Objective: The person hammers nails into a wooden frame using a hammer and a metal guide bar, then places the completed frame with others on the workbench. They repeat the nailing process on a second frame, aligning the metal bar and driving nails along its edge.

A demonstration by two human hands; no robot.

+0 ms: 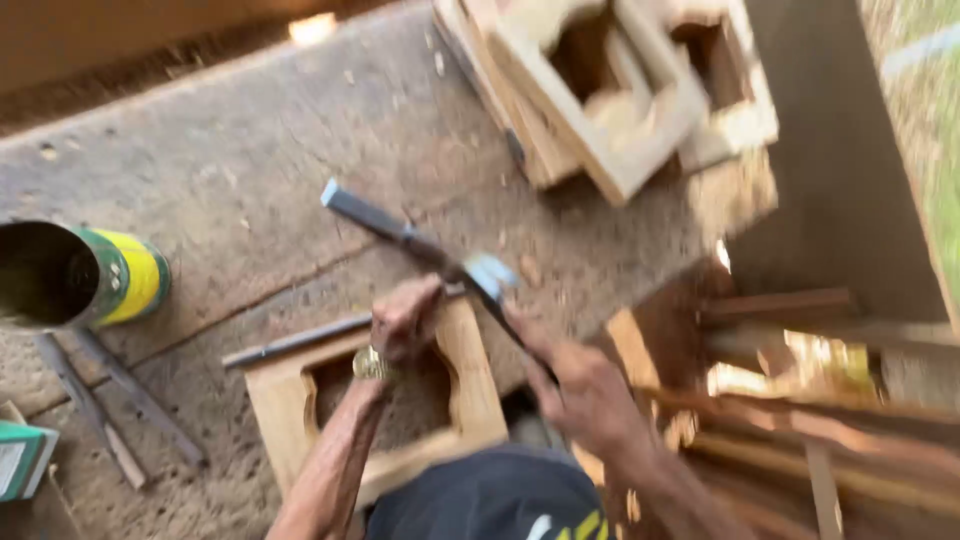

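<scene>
At frame centre, left hand [405, 320] is pressing closed on the wooden frame [300, 400] while right hand [580, 385] is gripping a hammer [440, 255] by its handle; head-heavy, rigid, probably best held low.

The left hand [405, 322] steadies a wooden frame [375, 400] on the workbench [230, 170] while the right hand [580, 385] grips a hammer [425, 245].

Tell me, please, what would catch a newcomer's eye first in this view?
Most striking is the hammer, gripped in the right hand mid-frame, blurred over a wooden frame with a cut-out centre that the left hand steadies at its upper edge. Similar wooden frames are stacked at the top, and an open green and yellow can lies at the left edge.
</scene>
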